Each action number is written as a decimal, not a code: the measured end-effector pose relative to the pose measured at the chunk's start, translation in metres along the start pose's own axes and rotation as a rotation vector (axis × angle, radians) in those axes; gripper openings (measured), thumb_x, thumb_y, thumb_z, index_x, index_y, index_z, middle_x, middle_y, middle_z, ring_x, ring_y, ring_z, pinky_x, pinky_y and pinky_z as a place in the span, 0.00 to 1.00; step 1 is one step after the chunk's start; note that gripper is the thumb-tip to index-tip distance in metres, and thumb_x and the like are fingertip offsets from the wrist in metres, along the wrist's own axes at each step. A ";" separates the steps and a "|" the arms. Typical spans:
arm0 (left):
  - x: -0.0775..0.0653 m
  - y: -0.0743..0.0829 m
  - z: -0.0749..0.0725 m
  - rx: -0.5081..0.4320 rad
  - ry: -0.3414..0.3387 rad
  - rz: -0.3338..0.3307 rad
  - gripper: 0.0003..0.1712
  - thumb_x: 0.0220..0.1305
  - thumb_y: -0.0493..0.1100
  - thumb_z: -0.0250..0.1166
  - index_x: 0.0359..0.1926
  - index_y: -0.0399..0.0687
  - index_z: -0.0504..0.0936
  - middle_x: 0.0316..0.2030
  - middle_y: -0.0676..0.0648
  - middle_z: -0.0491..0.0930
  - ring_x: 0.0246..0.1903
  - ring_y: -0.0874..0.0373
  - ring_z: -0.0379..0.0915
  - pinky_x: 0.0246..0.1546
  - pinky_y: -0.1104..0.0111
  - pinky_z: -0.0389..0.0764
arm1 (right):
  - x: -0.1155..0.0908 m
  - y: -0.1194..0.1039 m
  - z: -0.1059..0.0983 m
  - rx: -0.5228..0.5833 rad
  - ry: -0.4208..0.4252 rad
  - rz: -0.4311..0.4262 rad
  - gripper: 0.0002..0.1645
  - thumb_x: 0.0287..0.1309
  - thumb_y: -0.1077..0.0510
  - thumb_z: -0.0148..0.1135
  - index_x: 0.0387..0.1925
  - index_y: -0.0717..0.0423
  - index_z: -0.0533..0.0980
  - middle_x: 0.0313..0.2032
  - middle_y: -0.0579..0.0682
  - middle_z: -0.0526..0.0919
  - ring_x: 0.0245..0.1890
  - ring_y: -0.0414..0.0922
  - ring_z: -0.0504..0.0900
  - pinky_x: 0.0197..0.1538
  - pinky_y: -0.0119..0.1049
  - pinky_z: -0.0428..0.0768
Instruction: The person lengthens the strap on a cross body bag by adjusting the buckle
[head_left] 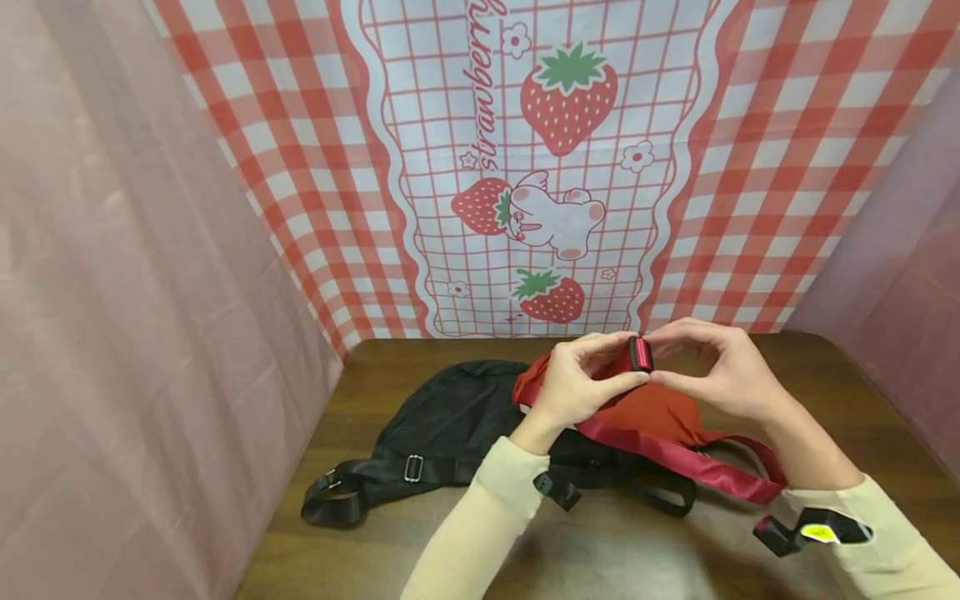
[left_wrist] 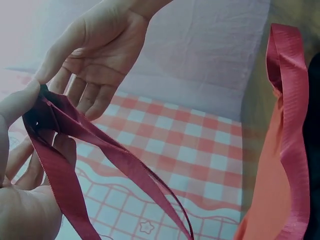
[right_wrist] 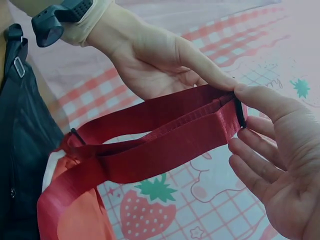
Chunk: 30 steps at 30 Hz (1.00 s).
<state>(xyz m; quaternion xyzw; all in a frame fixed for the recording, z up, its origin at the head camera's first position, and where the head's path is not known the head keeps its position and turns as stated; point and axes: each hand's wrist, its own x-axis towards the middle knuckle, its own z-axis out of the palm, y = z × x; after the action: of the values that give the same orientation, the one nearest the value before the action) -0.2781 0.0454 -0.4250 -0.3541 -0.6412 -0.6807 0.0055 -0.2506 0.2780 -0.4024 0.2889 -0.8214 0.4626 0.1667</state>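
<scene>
Both hands are raised over the bags and meet at a black strap slider (head_left: 641, 354) with dark red webbing threaded through it. My left hand (head_left: 573, 383) pinches the slider's left side between thumb and fingers. From the opposite side my right hand (head_left: 720, 371) pinches it too, thumb below and fingers above in the head view. The dark red strap (right_wrist: 165, 155) runs in doubled loops from the slider to an orange-red bag (head_left: 652, 417) lying on the table. A second black fitting (right_wrist: 76, 136) sits on the strap near that bag.
A black backpack (head_left: 450, 408) lies left of and partly beneath the orange-red bag, its strap with a metal slider (head_left: 413, 468) stretched leftward. Another red strap (head_left: 682, 458) trails right across the wooden table (head_left: 360, 558). A strawberry-print cloth (head_left: 525, 167) hangs behind.
</scene>
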 end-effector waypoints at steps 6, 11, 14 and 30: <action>0.000 -0.002 0.000 0.025 -0.022 0.019 0.30 0.62 0.29 0.76 0.66 0.33 0.82 0.59 0.31 0.84 0.58 0.57 0.86 0.63 0.69 0.84 | -0.002 0.002 0.004 0.060 0.035 -0.049 0.26 0.48 0.80 0.77 0.48 0.60 0.87 0.45 0.46 0.89 0.46 0.38 0.89 0.53 0.22 0.85; -0.002 -0.003 0.000 0.057 -0.015 0.020 0.30 0.63 0.30 0.76 0.66 0.34 0.82 0.59 0.33 0.84 0.58 0.56 0.87 0.61 0.70 0.85 | 0.000 -0.001 0.009 0.015 0.065 -0.059 0.25 0.48 0.78 0.77 0.48 0.57 0.86 0.46 0.45 0.88 0.46 0.36 0.87 0.54 0.20 0.84; -0.001 -0.003 0.000 0.048 -0.014 0.021 0.30 0.62 0.29 0.76 0.66 0.34 0.82 0.59 0.32 0.85 0.57 0.51 0.87 0.60 0.70 0.86 | 0.001 -0.003 0.009 0.012 0.052 -0.039 0.29 0.49 0.76 0.78 0.54 0.58 0.85 0.47 0.44 0.89 0.45 0.37 0.87 0.53 0.20 0.84; -0.001 -0.004 0.001 0.051 -0.010 0.017 0.29 0.63 0.30 0.75 0.66 0.34 0.82 0.60 0.32 0.84 0.60 0.48 0.86 0.62 0.71 0.84 | 0.006 -0.007 0.007 0.210 0.120 -0.035 0.25 0.51 0.82 0.70 0.53 0.72 0.80 0.48 0.45 0.87 0.45 0.38 0.86 0.50 0.22 0.86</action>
<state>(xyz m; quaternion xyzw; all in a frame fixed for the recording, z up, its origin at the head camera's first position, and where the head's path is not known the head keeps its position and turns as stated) -0.2791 0.0466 -0.4289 -0.3628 -0.6554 -0.6622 0.0171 -0.2515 0.2672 -0.3983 0.2910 -0.7518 0.5596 0.1922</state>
